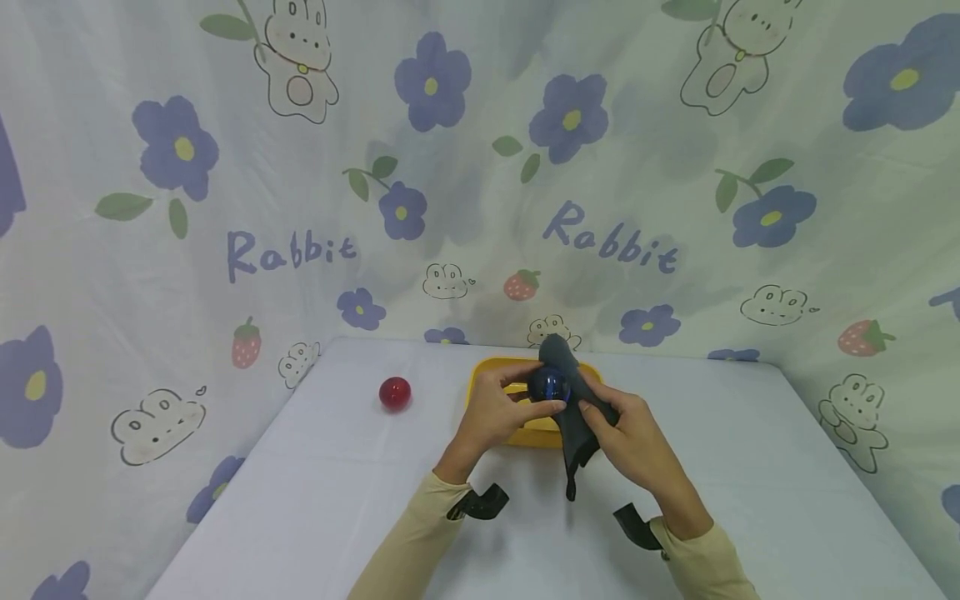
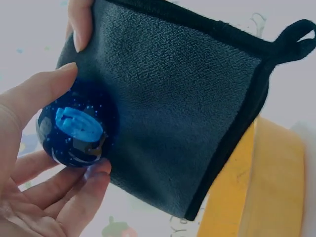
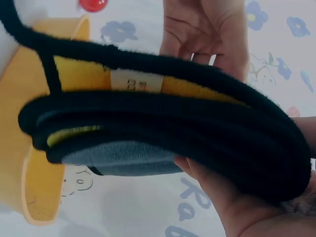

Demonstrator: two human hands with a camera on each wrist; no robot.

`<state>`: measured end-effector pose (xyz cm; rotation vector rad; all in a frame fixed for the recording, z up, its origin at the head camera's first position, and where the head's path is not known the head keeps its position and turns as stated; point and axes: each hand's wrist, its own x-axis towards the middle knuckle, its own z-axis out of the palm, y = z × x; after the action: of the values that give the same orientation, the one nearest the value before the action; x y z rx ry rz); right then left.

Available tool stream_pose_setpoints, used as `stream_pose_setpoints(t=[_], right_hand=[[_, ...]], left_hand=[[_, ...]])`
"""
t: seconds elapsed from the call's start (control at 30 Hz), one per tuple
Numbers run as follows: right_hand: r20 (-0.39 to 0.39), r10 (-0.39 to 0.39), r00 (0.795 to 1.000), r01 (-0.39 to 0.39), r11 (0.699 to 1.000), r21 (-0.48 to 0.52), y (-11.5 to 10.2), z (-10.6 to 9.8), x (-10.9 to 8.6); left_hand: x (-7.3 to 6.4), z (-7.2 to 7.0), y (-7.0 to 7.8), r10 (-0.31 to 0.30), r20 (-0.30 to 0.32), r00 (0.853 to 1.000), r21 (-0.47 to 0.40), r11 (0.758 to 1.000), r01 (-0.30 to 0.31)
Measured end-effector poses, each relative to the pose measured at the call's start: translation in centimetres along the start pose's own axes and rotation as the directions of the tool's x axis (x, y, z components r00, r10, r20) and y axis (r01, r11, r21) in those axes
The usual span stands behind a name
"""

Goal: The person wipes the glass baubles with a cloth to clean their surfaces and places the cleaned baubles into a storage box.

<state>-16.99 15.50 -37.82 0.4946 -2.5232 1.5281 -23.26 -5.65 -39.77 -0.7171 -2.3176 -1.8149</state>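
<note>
Blue ball (image 1: 549,386) against grey cloth (image 1: 579,429), near tray (image 1: 536,439).
Your left hand (image 1: 491,408) grips the ball, right hand (image 1: 633,437) the cloth, screening part of the tray. Red ball (image 1: 395,393) left, on worktop (image 1: 337,479). Backdrop (image 1: 480,167) reads "Rabbit"; cloth's label (image 3: 136,81) illegible.

The blue ball (image 2: 74,126) has tiny pale dots and one bright, lighter blue patch. The cloth (image 2: 177,94) is dark grey with a black edge, and yellow shows inside, by a white tag (image 3: 136,81). The tray (image 2: 277,173) is yellow. The other ball (image 1: 395,394) is red. Both sleeves (image 1: 412,537) are light tan. The white curtain (image 1: 480,167) has purple-blue flowers (image 1: 432,82), green leaves (image 1: 123,206), red strawberries (image 1: 519,287) and rabbits (image 1: 300,67).
</note>
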Motion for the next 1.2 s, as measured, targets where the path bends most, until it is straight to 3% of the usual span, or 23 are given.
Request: stream_pose_setpoints(t=[0.37,0.7,1.03,1.2], right_hand=[[-0.038,-0.094,0.995,0.092,0.994,-0.051,-0.1,0.5,-0.2],[-0.020,-0.212,0.977,0.206,0.965,-0.162,0.5,0.6,0.0],[0.024,-0.169,0.985,0.170,0.984,-0.049,1.8,-0.4,0.4],[0.051,-0.168,0.984,0.167,0.986,0.021,2.3,-0.6,0.7]], left_hand=[[-0.3,0.5,0.0,0.039,-0.008,0.999,0.051,0.998,-0.039],[-0.7,0.7,0.6,0.080,0.058,0.995,0.107,0.991,-0.086],[-1.2,1.0,1.7,0.076,0.064,0.995,0.181,0.980,-0.086],[-1.4,0.8,1.9,0.078,0.067,0.995,0.147,0.985,-0.087]])
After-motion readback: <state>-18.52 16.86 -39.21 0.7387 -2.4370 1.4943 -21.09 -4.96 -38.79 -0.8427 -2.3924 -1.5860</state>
